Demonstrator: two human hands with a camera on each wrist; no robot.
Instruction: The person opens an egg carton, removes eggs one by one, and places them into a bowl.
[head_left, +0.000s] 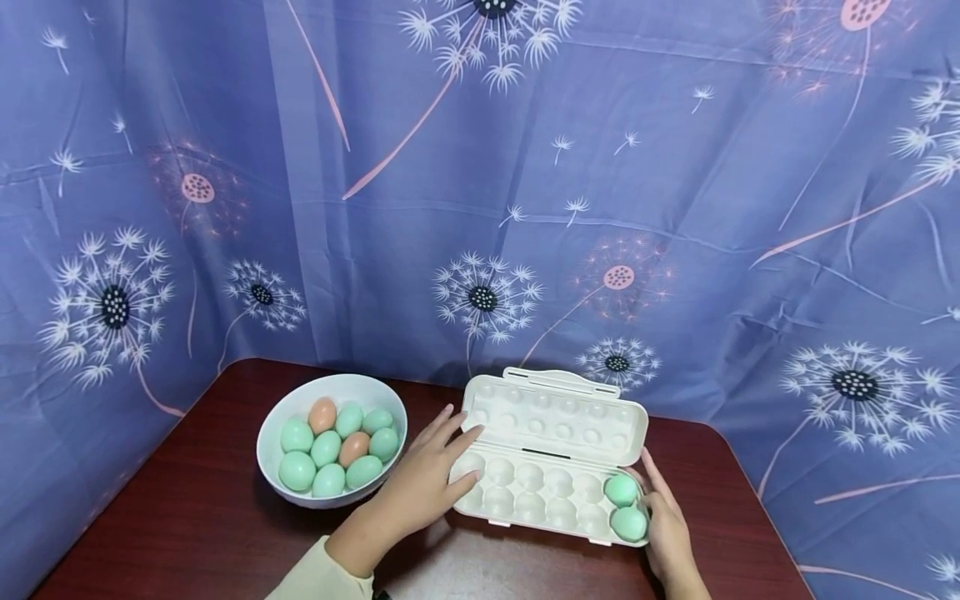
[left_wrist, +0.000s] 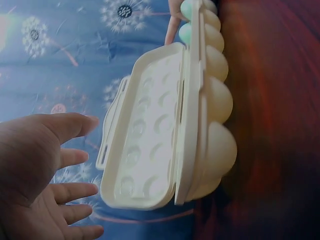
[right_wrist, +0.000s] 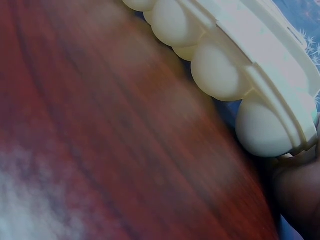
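Observation:
A cream plastic egg carton (head_left: 530, 503) lies with its lid (head_left: 555, 417) folded back. Two pale green eggs (head_left: 628, 523) fill the cups at its right end; the other cups I see hold nothing. My right hand (head_left: 666, 525) grips that right end, fingers beside the eggs. Spread fingers mark my left hand (head_left: 423, 479), which is over the carton's left end in the head view with nothing in it. In the left wrist view its fingertips (left_wrist: 85, 192) point toward the lid. Only part of my right hand (right_wrist: 297, 192) shows in the right wrist view, against the end cup.
Left of my left hand stands a white bowl (head_left: 270, 454) holding several green eggs (head_left: 297, 471) and two brown eggs (head_left: 322, 414). Bowl and carton are on a dark red wooden table (head_left: 202, 517). A blue dandelion-print curtain (head_left: 390, 275) hangs right behind the table.

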